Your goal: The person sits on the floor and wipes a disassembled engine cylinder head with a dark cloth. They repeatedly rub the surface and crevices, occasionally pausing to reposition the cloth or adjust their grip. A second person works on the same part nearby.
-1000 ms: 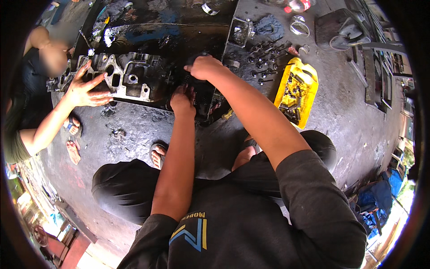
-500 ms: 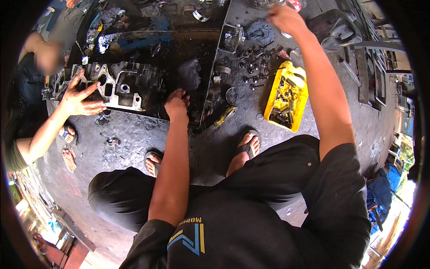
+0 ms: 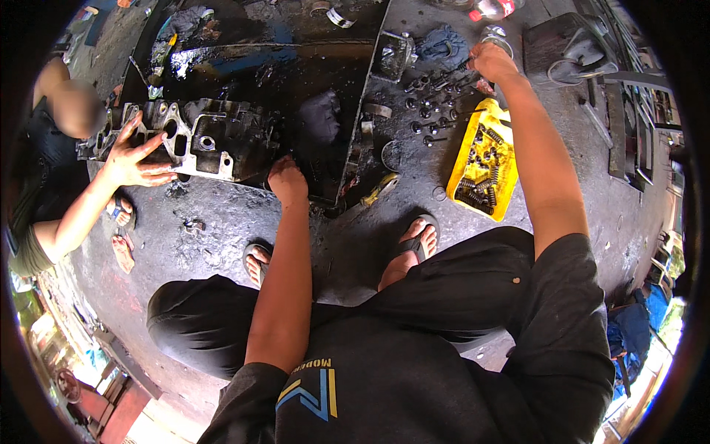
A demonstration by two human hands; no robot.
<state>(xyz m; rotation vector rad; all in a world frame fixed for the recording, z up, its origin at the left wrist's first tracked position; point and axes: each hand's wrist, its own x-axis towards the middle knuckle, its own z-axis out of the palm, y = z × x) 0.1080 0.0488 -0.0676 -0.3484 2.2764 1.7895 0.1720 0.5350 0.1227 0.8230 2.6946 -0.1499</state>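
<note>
My left hand [image 3: 287, 180] is closed at the near right end of a greasy cylinder head [image 3: 235, 154]. Whatever its curled fingers hold is hidden. Out to the right, my right hand [image 3: 491, 61] has its fingers bent beside a shiny round metal piece [image 3: 497, 35]; what they grip cannot be made out. Several dark engine valves [image 3: 433, 118] lie below that hand. Nearer to me, a yellow cut-open container [image 3: 504, 189] holds coil springs and small metal parts. A co-worker's spread hand [image 3: 134, 161] rests on the cylinder head's left part.
A dark, oily metal sheet [image 3: 244, 74] lies under the work. Beyond my right hand are a red-labelled bottle [image 3: 494, 9] and a blue-grey rag [image 3: 444, 46]. A yellow-handled tool [image 3: 381, 189] sits by the sheet's corner. Metal bars [image 3: 617, 133] line the right side.
My right hand has drawn back toward me and slightly right, and the shiny round piece now shows beside it. My left hand stays by the cylinder head, its fingers more tightly curled. The view shifted slightly.
</note>
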